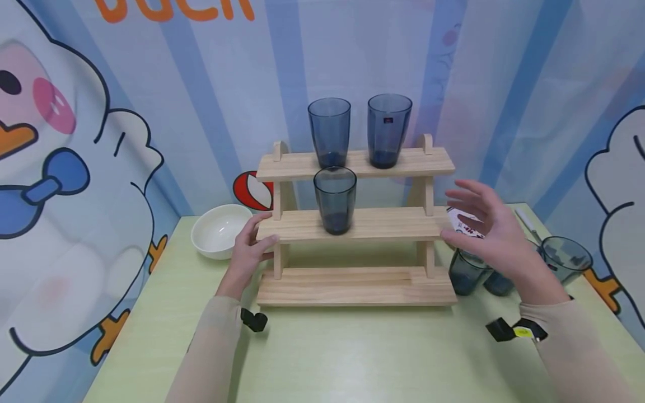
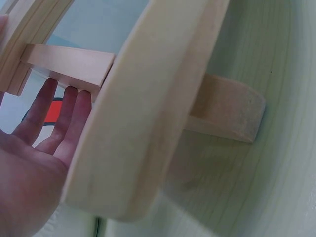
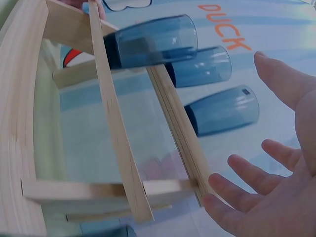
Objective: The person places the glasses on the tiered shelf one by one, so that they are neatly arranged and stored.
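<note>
A three-tier wooden display rack (image 1: pixel 398 224) stands on the table. My left hand (image 1: pixel 250 246) holds the left end of its middle tier, thumb in front; in the left wrist view the fingertips (image 2: pixel 71 94) touch a side support. Off the rack's right end, my right hand (image 1: pixel 491 229) is held up with spread, bent fingers and nothing in them. One blue-grey glass (image 1: pixel 335 201) stands upright on the middle tier. Two more, a left glass (image 1: pixel 330 131) and a right glass (image 1: pixel 389 129) with a small label, stand on the top tier.
More glasses (image 1: pixel 566 260) stand at the table's right, partly behind my right hand. A white bowl (image 1: pixel 221 230) sits left of the rack. Near the glasses lie a printed card (image 1: pixel 466 223) and a thin pale stick (image 1: pixel 528 224). A duck-print curtain (image 1: pixel 227 89) hangs behind.
</note>
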`<state>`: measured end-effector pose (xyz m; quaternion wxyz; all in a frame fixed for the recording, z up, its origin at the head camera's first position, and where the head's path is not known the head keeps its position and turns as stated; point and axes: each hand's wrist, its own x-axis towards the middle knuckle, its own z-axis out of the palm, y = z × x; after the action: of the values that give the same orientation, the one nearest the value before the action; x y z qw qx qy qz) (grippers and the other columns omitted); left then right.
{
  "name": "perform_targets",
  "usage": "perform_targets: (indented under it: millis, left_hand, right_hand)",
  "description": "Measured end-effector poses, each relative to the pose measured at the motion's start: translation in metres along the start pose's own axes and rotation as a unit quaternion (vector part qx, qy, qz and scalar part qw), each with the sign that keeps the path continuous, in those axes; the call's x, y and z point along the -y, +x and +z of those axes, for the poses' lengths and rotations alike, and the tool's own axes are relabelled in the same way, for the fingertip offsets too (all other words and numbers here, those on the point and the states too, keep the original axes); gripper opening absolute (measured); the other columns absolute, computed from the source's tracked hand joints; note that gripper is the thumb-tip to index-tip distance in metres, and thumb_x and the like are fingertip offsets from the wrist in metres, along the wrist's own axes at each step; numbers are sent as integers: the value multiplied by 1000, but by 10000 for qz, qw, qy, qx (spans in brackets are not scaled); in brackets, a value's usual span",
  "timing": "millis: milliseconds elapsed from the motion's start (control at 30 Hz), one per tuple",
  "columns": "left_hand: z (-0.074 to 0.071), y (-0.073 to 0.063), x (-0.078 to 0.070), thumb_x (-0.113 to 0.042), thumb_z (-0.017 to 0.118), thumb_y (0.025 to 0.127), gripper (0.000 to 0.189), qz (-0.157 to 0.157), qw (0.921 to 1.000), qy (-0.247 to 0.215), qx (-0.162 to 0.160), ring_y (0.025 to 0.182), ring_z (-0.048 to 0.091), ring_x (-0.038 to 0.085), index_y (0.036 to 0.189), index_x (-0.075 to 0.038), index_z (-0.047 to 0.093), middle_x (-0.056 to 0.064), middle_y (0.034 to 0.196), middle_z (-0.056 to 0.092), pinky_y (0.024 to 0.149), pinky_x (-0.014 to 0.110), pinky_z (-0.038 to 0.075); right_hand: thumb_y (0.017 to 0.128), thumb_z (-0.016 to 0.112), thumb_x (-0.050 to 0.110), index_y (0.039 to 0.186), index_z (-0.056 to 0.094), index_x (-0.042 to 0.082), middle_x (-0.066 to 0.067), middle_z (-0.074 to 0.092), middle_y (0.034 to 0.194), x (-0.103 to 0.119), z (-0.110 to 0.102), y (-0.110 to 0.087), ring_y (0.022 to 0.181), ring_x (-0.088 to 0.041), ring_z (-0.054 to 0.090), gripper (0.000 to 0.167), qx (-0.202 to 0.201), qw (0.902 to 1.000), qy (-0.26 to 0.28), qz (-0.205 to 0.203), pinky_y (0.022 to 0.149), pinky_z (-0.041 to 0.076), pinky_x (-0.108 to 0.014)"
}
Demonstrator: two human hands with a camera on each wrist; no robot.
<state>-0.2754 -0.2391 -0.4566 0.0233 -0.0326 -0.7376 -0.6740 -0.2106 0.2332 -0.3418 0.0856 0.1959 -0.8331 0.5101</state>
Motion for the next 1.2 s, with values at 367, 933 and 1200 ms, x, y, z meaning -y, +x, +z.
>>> perform_targets:
  millis: [367, 933, 1200]
  left_hand:
    - [-1, 0, 0, -18, 68, 102, 56, -37, 10000, -4, 11, 125, 58, 38, 153, -26, 49, 15, 153, 51, 100, 62, 54]
    - [0, 1, -2, -19, 70, 101, 56, -39, 10000, -10, -10, 126, 58, 38, 152, -28, 50, 13, 153, 51, 98, 59, 57]
    - [-1, 1, 1, -19, 70, 100, 56, -25, 10000, -30, -9, 123, 60, 37, 152, -27, 50, 14, 152, 52, 97, 60, 57]
  right_hand:
    - [91, 80, 1, 165, 30, 30, -8, 45, 160, -25, -43, -30, 139, -3, 46, 94, -515, 9960, -694, 214, 102, 39, -4]
    - [101, 67, 6, 166, 28, 28, 0, 33, 170, -79, -94, -80, 154, -2, 28, 79, -1776, 9706, -1510, 597, 127, 19, -23]
    - [107, 60, 16, 169, 19, 28, -17, 21, 173, -94, -105, -92, 160, -35, 16, 76, -1956, 9556, -1835, 1223, 131, 13, -50]
